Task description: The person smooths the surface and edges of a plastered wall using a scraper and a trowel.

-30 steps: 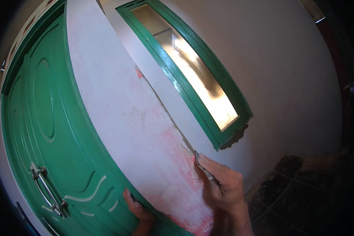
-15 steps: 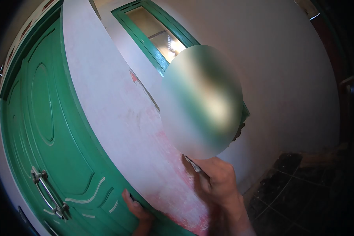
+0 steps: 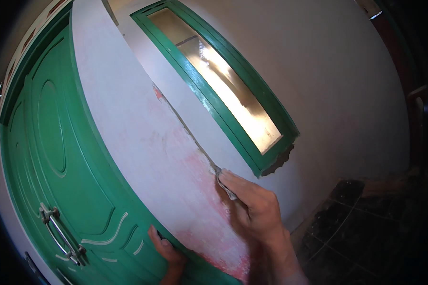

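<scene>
My right hand point(image 3: 256, 205) is closed on a small folded greyish sheet that looks like sandpaper point(image 3: 226, 186). Its fingertips press the sheet against the corner edge of the white wall point(image 3: 128, 90), where the paint is worn to pink patches point(image 3: 209, 187). Lower down, my left hand point(image 3: 168, 251) is by the green door frame point(image 3: 142, 209), with its fingers curled around a small dark thing point(image 3: 160, 235) that I cannot make out. Part of that hand's grip is hidden.
A green double door point(image 3: 52, 133) with a metal pull handle point(image 3: 62, 235) stands at the left. Above my right hand is a green-framed window point(image 3: 223, 80), with broken plaster point(image 3: 279, 163) below its lower corner. Dark floor tiles point(image 3: 337, 237) lie at the lower right.
My right hand has slid slightly up and to the left along the wall edge with the folded sheet. A blurred oval that covered the window is gone. My left hand has hardly moved.
</scene>
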A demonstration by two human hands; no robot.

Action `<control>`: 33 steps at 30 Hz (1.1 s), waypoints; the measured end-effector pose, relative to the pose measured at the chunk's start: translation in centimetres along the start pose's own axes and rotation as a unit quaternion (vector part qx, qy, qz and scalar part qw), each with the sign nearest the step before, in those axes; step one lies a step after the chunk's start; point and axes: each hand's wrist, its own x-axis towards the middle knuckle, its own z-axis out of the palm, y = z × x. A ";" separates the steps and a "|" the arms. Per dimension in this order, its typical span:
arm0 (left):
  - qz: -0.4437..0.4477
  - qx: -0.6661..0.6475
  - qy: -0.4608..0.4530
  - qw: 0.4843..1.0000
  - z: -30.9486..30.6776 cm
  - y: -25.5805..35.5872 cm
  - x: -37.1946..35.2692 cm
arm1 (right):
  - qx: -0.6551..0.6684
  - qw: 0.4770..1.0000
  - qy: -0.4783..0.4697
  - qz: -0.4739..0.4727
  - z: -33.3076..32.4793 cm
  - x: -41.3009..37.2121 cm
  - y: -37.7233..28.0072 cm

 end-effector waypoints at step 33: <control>-0.005 -0.012 -0.031 0.999 -0.6 0.4 0.5 | -0.036 0.993 -0.035 0.106 -1.6 -2.9 -1.5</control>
